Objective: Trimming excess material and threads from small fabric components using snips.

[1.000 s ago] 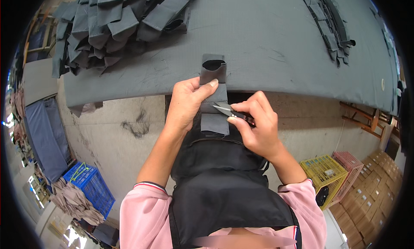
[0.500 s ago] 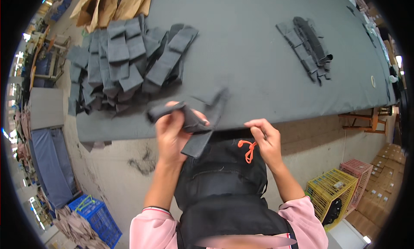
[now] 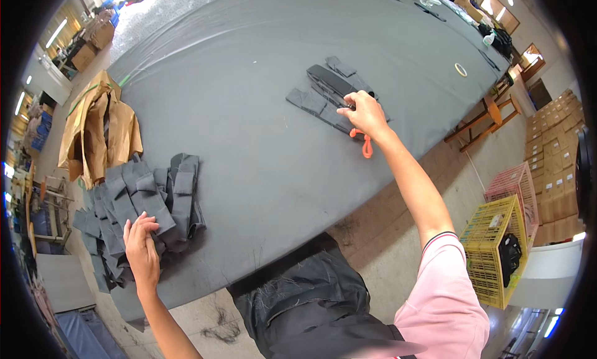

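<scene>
My left hand (image 3: 143,250) rests at the near edge of a heap of dark grey folded fabric strips (image 3: 127,191) on the table's left side. Its fingers are loosely extended, holding nothing that I can see. Farther off to the right, my right hand (image 3: 367,117) reaches over a smaller bunch of dark fabric strips (image 3: 311,104). Thumb and forefinger are brought together, with a small dark bit showing at their tips; the rest is hidden by the hand. A knotted orange cord (image 3: 367,147) dangles below this hand.
Grey cloth covers the large table (image 3: 242,122). A brown paper bag (image 3: 102,129) stands at its left edge; a tape ring (image 3: 460,69) lies far right. Beyond the right edge are a wooden stool (image 3: 494,113), a yellow crate (image 3: 491,247), a pink crate (image 3: 513,188) and stacked cartons (image 3: 553,160).
The dark fabric piece has left my left hand, which moved left to the heap. My right hand reached forward to the smaller bunch, the cord with it. The view has shifted.
</scene>
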`<state>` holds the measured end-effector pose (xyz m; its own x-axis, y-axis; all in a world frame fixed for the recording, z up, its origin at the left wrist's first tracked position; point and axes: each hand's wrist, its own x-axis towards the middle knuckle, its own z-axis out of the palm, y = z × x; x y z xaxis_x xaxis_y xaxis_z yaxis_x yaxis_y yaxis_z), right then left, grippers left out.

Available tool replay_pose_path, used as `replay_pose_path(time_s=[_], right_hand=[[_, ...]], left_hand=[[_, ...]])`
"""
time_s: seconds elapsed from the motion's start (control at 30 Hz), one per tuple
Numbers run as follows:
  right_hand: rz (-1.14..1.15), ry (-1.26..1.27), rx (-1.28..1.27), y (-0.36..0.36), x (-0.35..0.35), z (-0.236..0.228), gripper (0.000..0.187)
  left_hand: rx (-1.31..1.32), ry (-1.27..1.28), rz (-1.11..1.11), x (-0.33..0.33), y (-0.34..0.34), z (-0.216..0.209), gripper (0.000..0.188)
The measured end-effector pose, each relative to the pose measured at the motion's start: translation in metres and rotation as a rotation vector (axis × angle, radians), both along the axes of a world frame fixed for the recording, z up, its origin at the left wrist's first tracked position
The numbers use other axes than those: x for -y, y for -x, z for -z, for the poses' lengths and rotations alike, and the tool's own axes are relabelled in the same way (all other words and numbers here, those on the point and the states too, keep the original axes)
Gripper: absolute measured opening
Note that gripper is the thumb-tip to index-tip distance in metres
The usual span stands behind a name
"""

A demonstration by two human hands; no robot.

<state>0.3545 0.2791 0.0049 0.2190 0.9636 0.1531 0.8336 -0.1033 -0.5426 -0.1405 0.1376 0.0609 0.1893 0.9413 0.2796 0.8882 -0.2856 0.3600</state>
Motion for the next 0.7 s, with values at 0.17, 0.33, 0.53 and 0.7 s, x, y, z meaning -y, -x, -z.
replay_pose_path(time_s=[0.17,0.33,0.53,0.7], right_hand=[[0.052,0.006,0.236,-0.004,-0.052,-0.021,0.050],[0.119,0.253,0.221,-0.022,-0.066,0.020,0.065],[0.010,-0.249,0.190,-0.010,-0.026,-0.025,0.056],[-0.504,-0.435,-0.189,0.084,0.080,-0.037,0.057]], left_hand=[[-0.161,-0.266,-0.086,0.018,-0.020,-0.025,0.015],[0.234,-0.170,0.050,0.024,-0.079,-0.029,0.016],[0.657,0.130,0.237,0.028,-0.147,0.010,0.021],[1.482,0.383,0.152,0.027,-0.201,0.031,0.056]])
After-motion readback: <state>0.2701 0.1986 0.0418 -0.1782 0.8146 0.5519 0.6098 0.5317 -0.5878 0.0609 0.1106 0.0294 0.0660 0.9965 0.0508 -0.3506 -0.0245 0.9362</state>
